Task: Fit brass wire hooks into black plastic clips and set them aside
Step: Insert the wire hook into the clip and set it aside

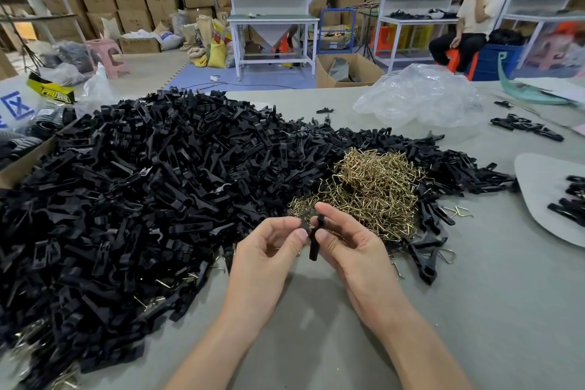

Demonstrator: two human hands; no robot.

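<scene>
Both grips pinch one black clip (313, 245), left hand (272, 252) at its top, right hand (349, 250) beside it, long axis pointing back toward the person. The brass hook pile (375, 190) lies on the table (316, 332) just beyond, nearer the right hand; any fitted hook is hidden

grey table (474, 310) w/ black clips (142, 184), brass hooks (376, 187), plastic bag (421, 98).

Room is offered by the bare grey tabletop (474, 310) near right. Left is blocked by heaped black plastic clips (126, 184), ahead by tangled brass wire hooks (376, 187).
</scene>
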